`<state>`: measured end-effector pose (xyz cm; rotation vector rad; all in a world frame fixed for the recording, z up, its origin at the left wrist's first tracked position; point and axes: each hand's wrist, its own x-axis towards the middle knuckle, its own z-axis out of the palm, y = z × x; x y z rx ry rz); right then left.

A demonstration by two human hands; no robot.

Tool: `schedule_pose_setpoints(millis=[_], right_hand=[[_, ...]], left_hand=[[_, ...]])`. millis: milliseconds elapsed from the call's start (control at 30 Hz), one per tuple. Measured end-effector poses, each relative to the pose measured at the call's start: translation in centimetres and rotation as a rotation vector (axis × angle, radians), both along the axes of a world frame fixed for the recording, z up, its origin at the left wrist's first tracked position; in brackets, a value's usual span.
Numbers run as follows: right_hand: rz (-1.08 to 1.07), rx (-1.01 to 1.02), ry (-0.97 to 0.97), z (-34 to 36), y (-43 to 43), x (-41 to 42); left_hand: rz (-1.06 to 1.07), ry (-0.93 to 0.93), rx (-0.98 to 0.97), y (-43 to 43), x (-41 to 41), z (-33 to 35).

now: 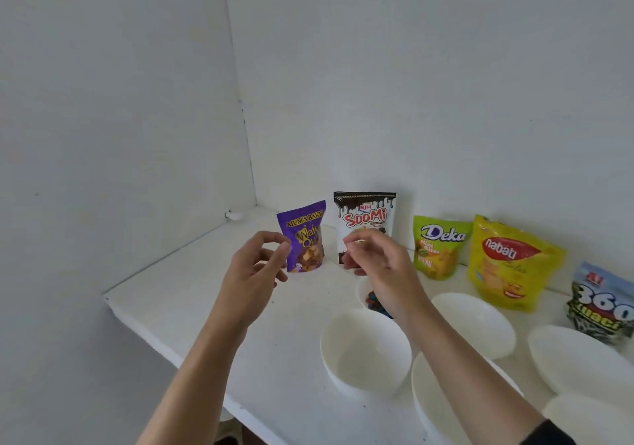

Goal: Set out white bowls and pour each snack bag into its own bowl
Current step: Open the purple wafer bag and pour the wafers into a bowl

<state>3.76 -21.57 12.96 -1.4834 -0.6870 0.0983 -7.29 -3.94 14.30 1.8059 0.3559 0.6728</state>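
One purple bag (305,235) stands upright on the white counter (192,293), long axis vertical, at the left end of the row of bags (442,249) and just beyond the left hand (255,273), the nearer of the two. That hand is loosely curled, thumb and forefinger parted at the bag's left edge, gripping nothing I can make out. The right hand (374,262) hovers above a part-filled bowl (361,289), fingertips drawn together; whether they pinch anything I cannot tell.
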Motion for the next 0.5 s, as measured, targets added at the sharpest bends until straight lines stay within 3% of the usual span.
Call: schedule_pose_setpoints(millis=[500], right_hand=[[-0.108,-0.137,0.103,-5.5,7.6,11.4]], left_hand=[[0.173,0.166,-0.164,8.4,13.3,-6.4]])
